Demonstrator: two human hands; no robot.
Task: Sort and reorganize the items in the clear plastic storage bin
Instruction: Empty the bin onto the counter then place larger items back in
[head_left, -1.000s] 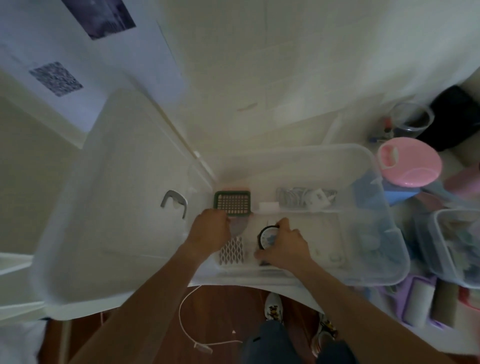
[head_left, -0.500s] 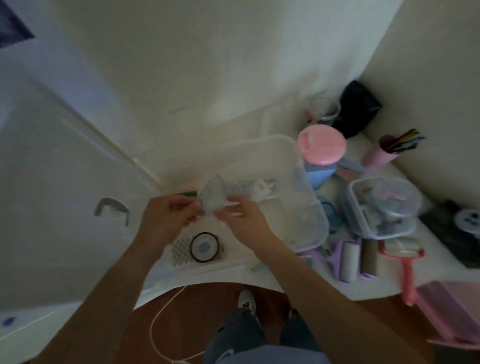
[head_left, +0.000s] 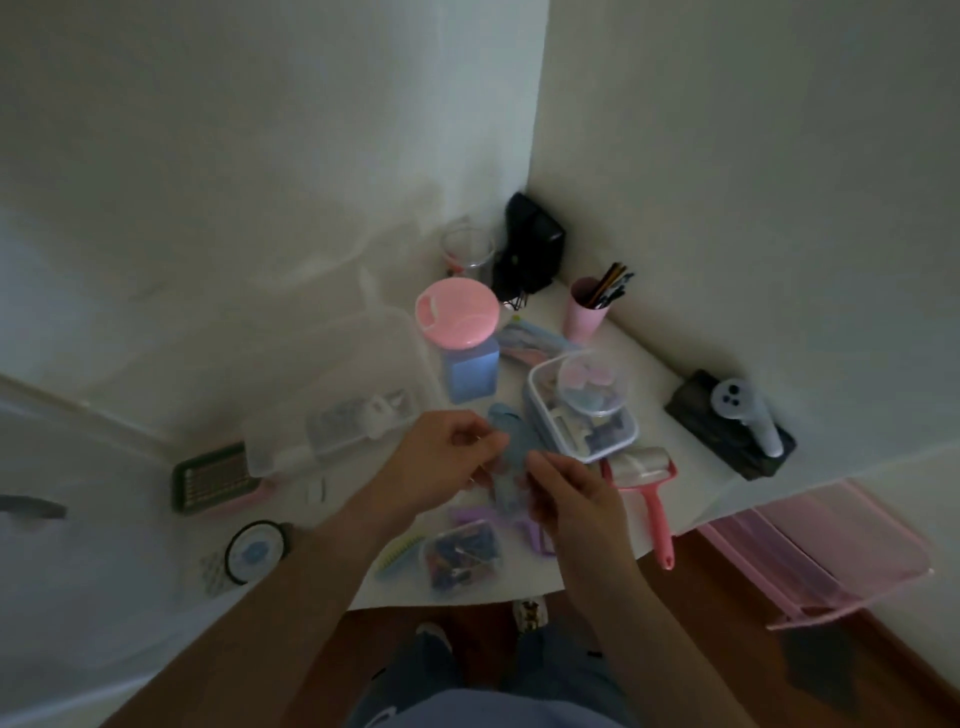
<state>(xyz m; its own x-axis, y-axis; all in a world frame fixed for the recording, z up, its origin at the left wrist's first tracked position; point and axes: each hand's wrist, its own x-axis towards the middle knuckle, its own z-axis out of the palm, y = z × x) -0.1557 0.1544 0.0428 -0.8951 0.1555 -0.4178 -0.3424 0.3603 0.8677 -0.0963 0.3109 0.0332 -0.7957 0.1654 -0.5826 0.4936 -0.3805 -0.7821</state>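
Observation:
The clear plastic storage bin (head_left: 400, 332) lies left of centre on the white table. Inside it I see a green grid piece (head_left: 215, 475), a round black-rimmed disc (head_left: 255, 552) and a white cable bundle (head_left: 374, 413). My left hand (head_left: 441, 462) and my right hand (head_left: 569, 496) meet in front of the bin's right end. Between them they pinch a small crinkled clear bag (head_left: 511, 462) with a bluish tint, held above the table.
A pink-lidded blue jar (head_left: 457, 317) stands behind my hands. To the right are a small clear box (head_left: 582, 410) of odds, a pink lint roller (head_left: 649, 493), a pink pencil cup (head_left: 587, 312) and a black pouch (head_left: 727, 431). A small bag of clips (head_left: 462, 556) lies near the table's front edge.
Both hands left the bin's inside, lifted out the clear bag and carried it right. My view swung right, bringing the table corner and its clutter into sight.

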